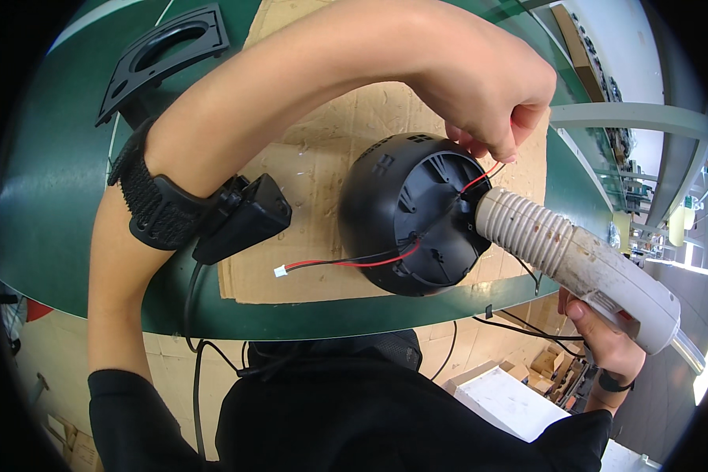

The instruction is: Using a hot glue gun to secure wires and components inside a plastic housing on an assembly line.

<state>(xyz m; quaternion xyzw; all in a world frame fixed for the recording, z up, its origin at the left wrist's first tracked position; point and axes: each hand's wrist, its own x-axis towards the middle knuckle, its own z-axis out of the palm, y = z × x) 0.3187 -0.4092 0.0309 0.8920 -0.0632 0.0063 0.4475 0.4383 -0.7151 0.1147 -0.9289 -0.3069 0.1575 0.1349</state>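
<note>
A round black plastic housing (370,197) lies on the cardboard with its hollow, ribbed side turned to the right. My left hand (499,102) reaches over from the left above it, its fingers pinched on a red and black wire (480,179) that comes out of the housing. A second red and black lead (346,262) hangs out on the near side, ending in a white connector (281,271). At the right, my right hand (602,334) is closed around a worn grey glue gun (598,263). Its ribbed front touches or overlaps the housing's right edge; the tip is hidden.
Cardboard (307,173) covers part of the green table (47,197). A black plastic frame (165,51) rests at the far left. On my left forearm a strap carries a black device (248,220) with a cable. Black cables cross the near edge at right, above a white box (507,401).
</note>
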